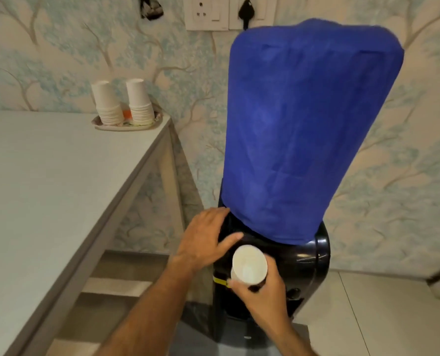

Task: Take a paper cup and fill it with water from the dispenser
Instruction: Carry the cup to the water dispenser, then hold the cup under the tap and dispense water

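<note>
A white paper cup [249, 263] is upright in my right hand [261, 291], held against the front of the black water dispenser [308, 263]. The cup's mouth faces me and it looks empty. My left hand [203, 240] lies flat on the dispenser's top left shoulder, fingers spread, holding nothing. A blue cloth cover [303, 129] hides the bottle on top. The taps are hidden behind the cup and my hands.
A grey table [59, 188] runs along the left, its corner close to the dispenser. On its far corner a tray [126, 125] carries two stacks of upturned paper cups [122, 102]. Wall sockets [229, 12] with a black plug sit above the dispenser.
</note>
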